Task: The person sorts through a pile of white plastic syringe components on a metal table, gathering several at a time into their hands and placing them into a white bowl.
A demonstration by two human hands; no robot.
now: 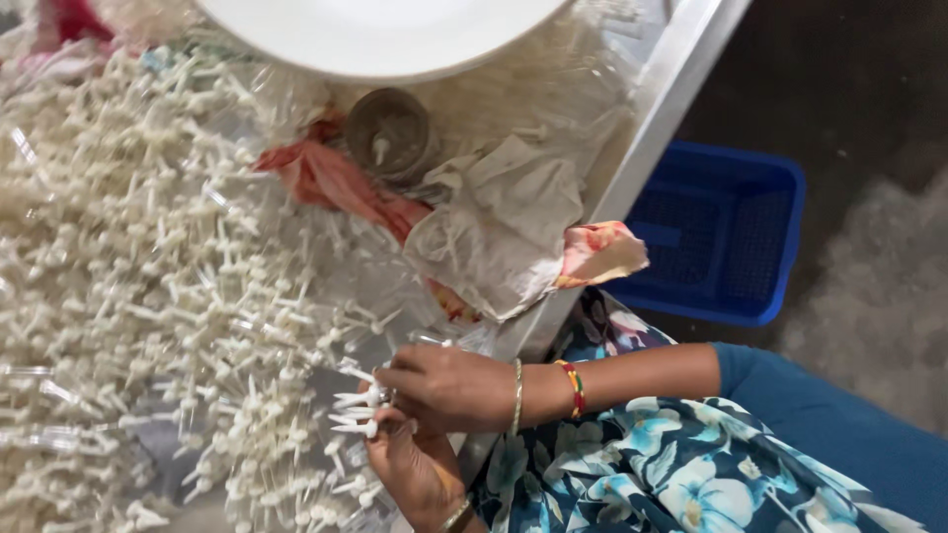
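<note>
Gathering white flower buds [357, 413] into a row, I had my left hand [413, 472] cupped below and closed on their stems, while my right hand [449, 387] lay over it from the right, its fingertips pinched on the same little bunch. Only a handful of buds sat in that grip (perhaps half a dozen, their tips pointing left). Judging by that, I was barely into the work: the loose heap of buds [148, 257] spread across the clear plastic sheet [39, 380] filled almost the whole left side of the table, untouched. Farther off lay a crumpled cloth [336, 183] in red, a small dark cup [390, 133] and the rim of a white plate [385, 39]. A blue crate [721, 232] stood on the floor to the right, beyond the metal table edge [652, 128].
</note>
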